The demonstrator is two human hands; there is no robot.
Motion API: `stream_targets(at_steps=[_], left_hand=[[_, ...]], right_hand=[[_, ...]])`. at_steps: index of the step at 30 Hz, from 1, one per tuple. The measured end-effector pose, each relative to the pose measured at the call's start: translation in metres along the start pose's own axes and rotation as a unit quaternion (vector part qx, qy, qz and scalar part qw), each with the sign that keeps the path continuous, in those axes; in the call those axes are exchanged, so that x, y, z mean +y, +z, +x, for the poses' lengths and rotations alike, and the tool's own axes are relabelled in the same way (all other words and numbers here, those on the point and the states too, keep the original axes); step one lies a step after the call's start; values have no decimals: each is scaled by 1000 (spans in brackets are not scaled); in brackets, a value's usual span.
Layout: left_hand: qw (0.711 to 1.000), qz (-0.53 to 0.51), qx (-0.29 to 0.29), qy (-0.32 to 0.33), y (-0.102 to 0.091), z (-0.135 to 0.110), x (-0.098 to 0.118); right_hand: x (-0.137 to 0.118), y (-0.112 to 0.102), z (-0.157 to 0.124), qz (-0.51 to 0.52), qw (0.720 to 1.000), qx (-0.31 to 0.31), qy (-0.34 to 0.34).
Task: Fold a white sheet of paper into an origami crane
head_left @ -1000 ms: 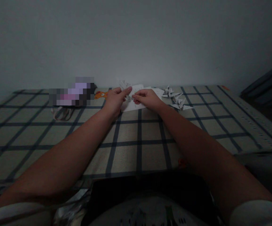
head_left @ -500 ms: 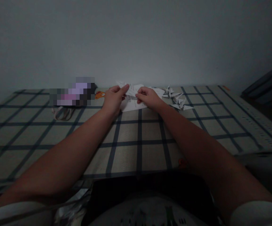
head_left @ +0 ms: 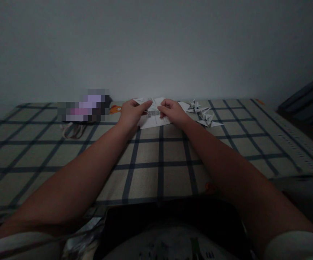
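Observation:
My left hand (head_left: 131,112) is closed, thumb over fingers, on a small piece of folded paper (head_left: 154,107) with print on it. From the other side, the bent fingers of my right hand (head_left: 173,112) pinch the same piece. Dim light and my fingers hide much of its shape. Beneath both hands lies a white printed sheet (head_left: 148,124) on the tablecloth. Just right of my right hand sit several folded paper cranes (head_left: 207,117), pointed and grey-white.
A checked tablecloth (head_left: 145,177) covers the table, which meets a plain wall (head_left: 156,47) at the back. To the left rests a blurred-out purple and dark object (head_left: 91,104), with a pale cord loop (head_left: 73,131) in front. A dark slatted thing (head_left: 308,95) stands at far right.
The folded paper between my hands has been lowered and looks flatter. My left thumb has shifted slightly right and down, and my right fingertips slightly right. The cranes stay put.

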State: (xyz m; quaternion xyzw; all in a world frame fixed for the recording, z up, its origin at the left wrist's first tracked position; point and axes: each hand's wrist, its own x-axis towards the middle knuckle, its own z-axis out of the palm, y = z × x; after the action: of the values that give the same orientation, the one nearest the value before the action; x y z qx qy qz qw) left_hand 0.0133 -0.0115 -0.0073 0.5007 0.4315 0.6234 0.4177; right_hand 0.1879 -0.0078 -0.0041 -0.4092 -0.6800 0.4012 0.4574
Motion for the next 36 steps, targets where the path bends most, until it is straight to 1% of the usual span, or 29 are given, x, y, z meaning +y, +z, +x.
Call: stream_targets(at_steps=[8,13,17,24,25,27,30,33,36], left_hand=[[997,-63,-25,-39,-1,0,-2],[999,-47,-9,-19,-1,4,-4],[999,-48,9,-16,-1,6,-3],[995,-76,-26,-64,0,3,0],[994,-77,-23,-70,0,3,1],[993,-80,-9,-81,1,4,2],[992,-78,0,-94,3,3,2],[993,-63,-9,-97,3,2,0],[994,-54,-20,-96,3,0,-1]], right_hand=[[-1,0,0,25,1000,-17,-7],[0,0,0,25,999,-24,1],[1,0,1,26,1000,-15,-6],[11,-2,6,5,1000,5,-24],[13,-1,7,4,999,7,-33],[18,0,10,20,997,32,-64],[20,-1,12,-25,989,44,-141],[18,-2,9,-91,974,14,-205],[17,-3,7,-128,964,-7,-235]])
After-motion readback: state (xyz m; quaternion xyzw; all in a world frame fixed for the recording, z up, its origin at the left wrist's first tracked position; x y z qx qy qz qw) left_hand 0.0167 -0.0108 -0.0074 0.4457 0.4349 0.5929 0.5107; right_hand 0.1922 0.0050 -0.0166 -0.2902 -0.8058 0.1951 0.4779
